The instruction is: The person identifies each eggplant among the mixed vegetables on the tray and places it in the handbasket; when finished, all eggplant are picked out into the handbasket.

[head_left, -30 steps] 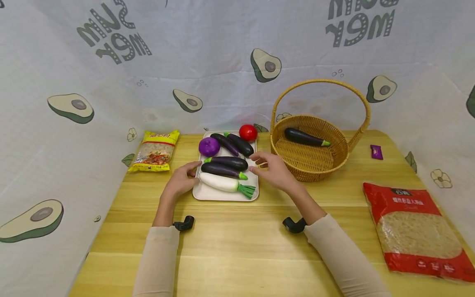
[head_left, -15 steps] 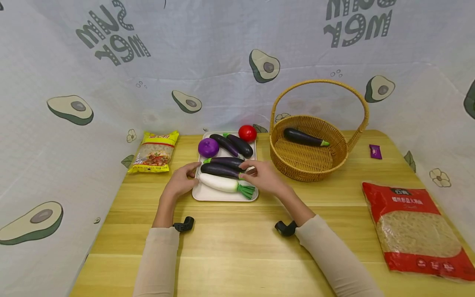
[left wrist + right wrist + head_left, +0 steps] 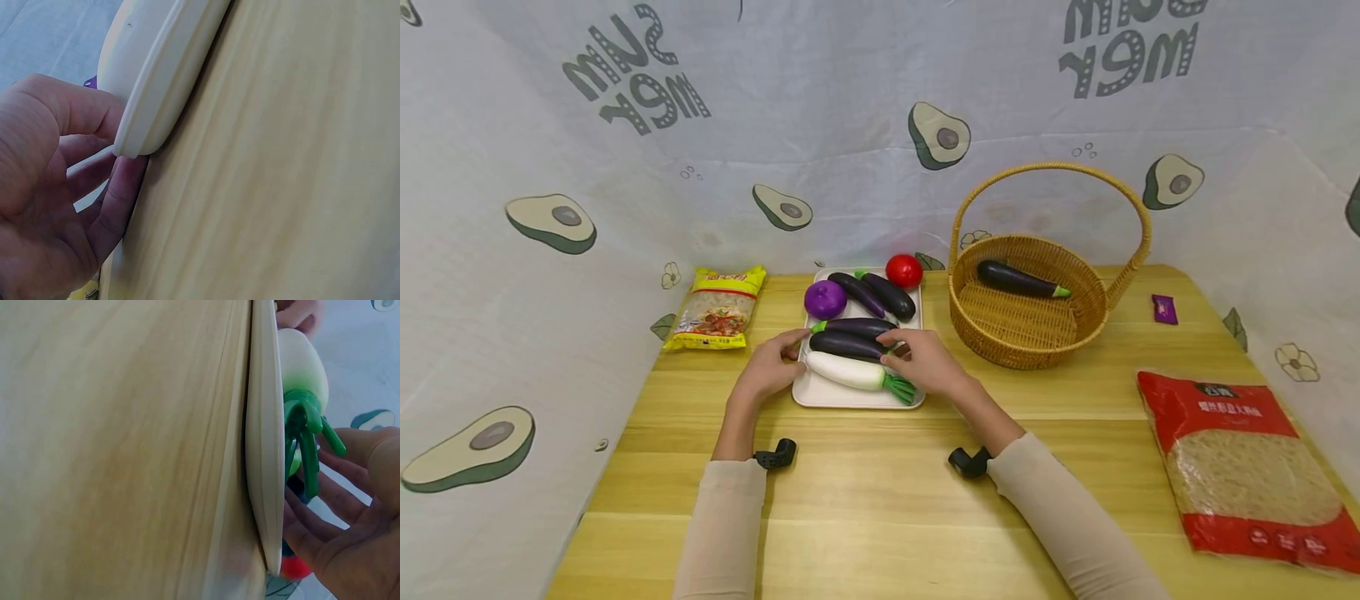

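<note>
A white tray [image 3: 820, 395] bears several vegetables. Its left rim is pinched by my left hand [image 3: 767, 365], thumb over the edge in the left wrist view. My right hand [image 3: 927, 362] has thumb and fingers on either side of the green-stemmed end of a long dark eggplant [image 3: 847, 345], covering that end. In the right wrist view the daikon's green leaves [image 3: 306, 428] partly hide the grip. Just in front of this eggplant lies the white daikon [image 3: 846, 370]; another eggplant [image 3: 853, 326] lies right behind it.
Farther back on the tray are a purple onion [image 3: 825, 298], two smaller eggplants and a tomato [image 3: 904, 271]. A wicker basket [image 3: 1026, 350] with one eggplant [image 3: 1018, 279] stands right. Around them lie a yellow food bag [image 3: 715, 310], red noodle bag [image 3: 1247, 475] and purple packet [image 3: 1164, 309].
My right hand has moved left and slightly down from the tray's right side onto the eggplant's stem end. The left hand stays at the tray's left rim.
</note>
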A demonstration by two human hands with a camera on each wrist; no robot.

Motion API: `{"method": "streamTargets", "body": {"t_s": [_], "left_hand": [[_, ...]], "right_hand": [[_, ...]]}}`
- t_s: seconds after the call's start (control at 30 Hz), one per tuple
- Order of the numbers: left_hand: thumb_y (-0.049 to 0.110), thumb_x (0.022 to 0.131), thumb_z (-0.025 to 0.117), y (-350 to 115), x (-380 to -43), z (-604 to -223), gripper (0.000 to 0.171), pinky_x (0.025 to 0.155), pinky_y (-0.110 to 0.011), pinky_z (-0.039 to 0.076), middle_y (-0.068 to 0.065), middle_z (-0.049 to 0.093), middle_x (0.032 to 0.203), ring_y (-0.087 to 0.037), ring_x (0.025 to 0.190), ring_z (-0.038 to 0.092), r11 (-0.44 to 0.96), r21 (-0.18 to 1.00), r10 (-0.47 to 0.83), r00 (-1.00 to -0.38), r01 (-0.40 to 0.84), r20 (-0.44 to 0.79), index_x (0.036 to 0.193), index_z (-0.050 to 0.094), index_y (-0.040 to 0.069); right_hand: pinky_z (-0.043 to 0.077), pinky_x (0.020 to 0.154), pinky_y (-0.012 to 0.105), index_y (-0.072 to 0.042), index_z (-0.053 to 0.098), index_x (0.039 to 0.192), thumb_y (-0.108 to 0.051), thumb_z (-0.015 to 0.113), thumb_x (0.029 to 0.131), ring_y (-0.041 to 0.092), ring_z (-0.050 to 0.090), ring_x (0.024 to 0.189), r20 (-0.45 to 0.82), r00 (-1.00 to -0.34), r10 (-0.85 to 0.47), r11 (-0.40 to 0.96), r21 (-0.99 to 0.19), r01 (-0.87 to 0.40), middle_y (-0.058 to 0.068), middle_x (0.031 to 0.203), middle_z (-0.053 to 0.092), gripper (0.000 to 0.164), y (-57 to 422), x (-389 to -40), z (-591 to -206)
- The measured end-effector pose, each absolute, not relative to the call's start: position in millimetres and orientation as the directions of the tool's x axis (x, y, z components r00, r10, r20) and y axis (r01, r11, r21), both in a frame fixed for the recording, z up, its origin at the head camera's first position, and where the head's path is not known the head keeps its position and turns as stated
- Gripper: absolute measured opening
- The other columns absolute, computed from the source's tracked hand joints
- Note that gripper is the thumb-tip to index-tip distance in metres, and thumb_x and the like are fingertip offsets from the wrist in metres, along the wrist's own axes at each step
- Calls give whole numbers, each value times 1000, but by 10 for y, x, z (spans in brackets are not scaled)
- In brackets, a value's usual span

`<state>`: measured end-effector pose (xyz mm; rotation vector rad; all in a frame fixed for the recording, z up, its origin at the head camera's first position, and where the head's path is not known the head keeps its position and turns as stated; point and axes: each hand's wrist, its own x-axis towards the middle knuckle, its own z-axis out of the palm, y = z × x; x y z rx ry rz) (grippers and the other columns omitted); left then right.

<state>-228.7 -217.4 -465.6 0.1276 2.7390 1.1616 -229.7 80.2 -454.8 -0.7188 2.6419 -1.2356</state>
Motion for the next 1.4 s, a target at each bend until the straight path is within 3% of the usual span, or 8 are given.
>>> {"method": "streamTargets", "body": {"t_s": [0.53, 1.13, 1.4], "left_hand": [[12, 80, 63, -2138, -2288, -4693, 66, 80, -34, 45, -8, 60, 126, -25, 103, 55, 684, 729, 152, -982, 19, -116, 144, 49, 22], [12, 80, 63, -2177, -2288, -4707, 66, 81, -33, 45, -11, 61, 119, -25, 104, 54, 688, 726, 132, -982, -8, -136, 144, 49, 23], [12, 81, 63, -2169, -2289, -4673, 66, 81, -34, 46, -12, 61, 119, -26, 105, 54, 682, 731, 128, -981, -17, -142, 144, 49, 22]], "right_hand": [[54, 85, 35, -8, 66, 124, -19, 70, 88, 20, 67, 97, 62, -878, -474, 691, -591, -416, 9, 116, 70, 37, 732, -2353, -4597], [52, 79, 34, -3, 66, 123, -13, 66, 90, 20, 62, 89, 126, -886, -447, 677, -599, -427, 11, 110, 70, 34, 892, -2271, -4432], [52, 79, 39, -8, 67, 123, -13, 65, 91, 25, 64, 98, 185, -898, -399, 706, -563, -430, 12, 120, 68, 32, 1090, -2225, -4235]]}}
